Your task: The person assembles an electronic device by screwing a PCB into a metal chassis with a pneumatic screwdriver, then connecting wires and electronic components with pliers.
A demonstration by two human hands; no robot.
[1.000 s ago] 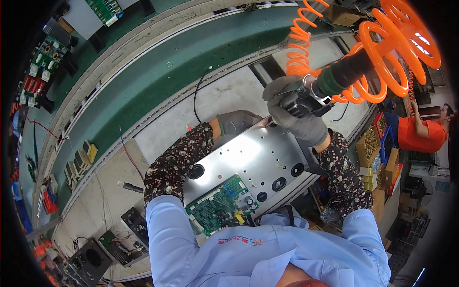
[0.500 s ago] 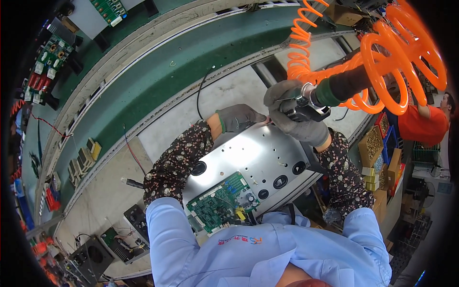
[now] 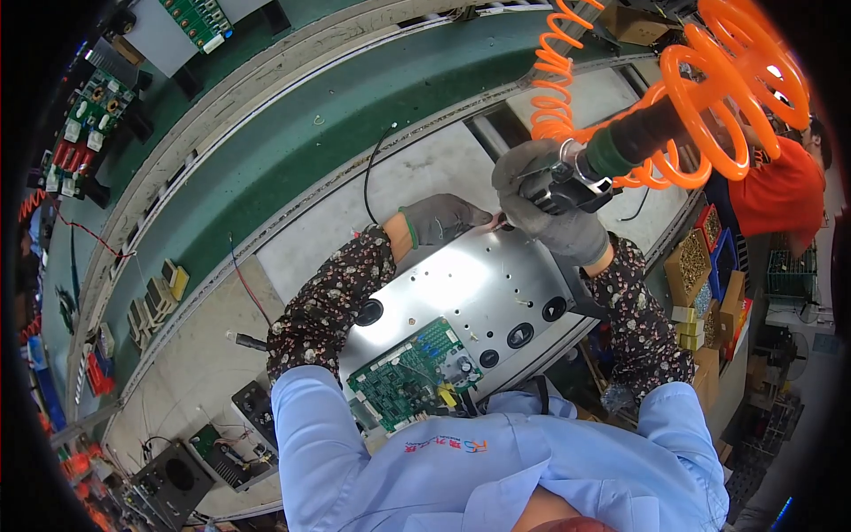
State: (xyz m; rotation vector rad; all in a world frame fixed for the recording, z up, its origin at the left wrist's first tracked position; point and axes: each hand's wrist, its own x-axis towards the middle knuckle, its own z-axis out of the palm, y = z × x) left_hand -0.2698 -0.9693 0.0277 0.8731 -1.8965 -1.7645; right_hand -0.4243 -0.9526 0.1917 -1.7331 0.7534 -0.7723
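A shiny metal panel with several small holes and round black-rimmed openings lies in front of me. On its near left part sits a green circuit board with blue, white and yellow parts. My left hand, in a grey glove with bare fingertips, pinches at the panel's far edge; what its fingertips hold, if anything, is too small to name. Close beside them, my gloved right hand is wrapped around a black and silver air screwdriver. The tool's tip is hidden behind the hand.
An orange coiled air hose hangs at the upper right. Boxes of small metal parts stand to the right, near a person in red. A black cable lies beyond my left hand. Black-cased units sit at lower left.
The screwdriver and hose have shifted slightly left, with my right hand still around the tool. My left hand has hardly moved. The person in red has leaned toward the bench.
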